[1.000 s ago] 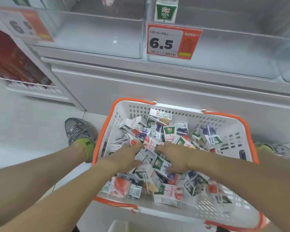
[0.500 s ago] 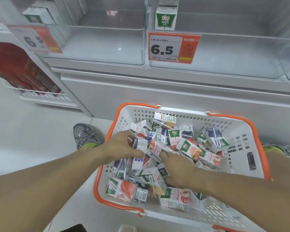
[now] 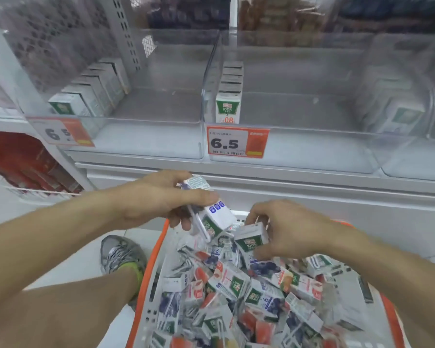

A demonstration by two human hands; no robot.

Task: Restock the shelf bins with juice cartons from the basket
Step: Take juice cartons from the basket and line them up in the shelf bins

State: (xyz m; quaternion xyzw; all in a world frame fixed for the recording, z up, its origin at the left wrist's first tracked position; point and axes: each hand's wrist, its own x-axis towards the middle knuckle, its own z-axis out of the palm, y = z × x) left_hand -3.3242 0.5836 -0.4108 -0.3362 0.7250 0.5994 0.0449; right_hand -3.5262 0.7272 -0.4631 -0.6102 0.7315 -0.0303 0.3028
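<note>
Though each clear shelf bin already holds a short row of cartons, most of the restocking looks still to do. The left bin (image 3: 146, 136) has a file of cartons (image 3: 91, 94) along its left wall, the middle bin (image 3: 299, 146) a single file of cartons (image 3: 228, 106) against its left divider, and the bin at the right edge (image 3: 417, 156) a few cartons (image 3: 399, 116), blurred behind its curved corner. The rest of every bin floor is bare, while the basket (image 3: 146, 285) on the floor below is heaped with loose juice cartons (image 3: 236, 285).

The left hand (image 3: 156, 199) is raised over the basket's far left corner, fingers and thumb curled round a white carton (image 3: 211, 217), perhaps two, with a wrapped straw hanging from it. The right hand (image 3: 286, 227), just beside it over the far rim, grips a green-labelled carton (image 3: 251, 239) barely clear of the pile. I judge both are on their way up to the bins.

The bins are glossy, see-through plastic with rounded corners; two carry orange and white price tags, one on the left bin (image 3: 60, 133) and one on the middle bin (image 3: 236, 143). The cartons are small, sharp-edged bricks of printed card. The basket is white perforated plastic with an orange rim.
</note>
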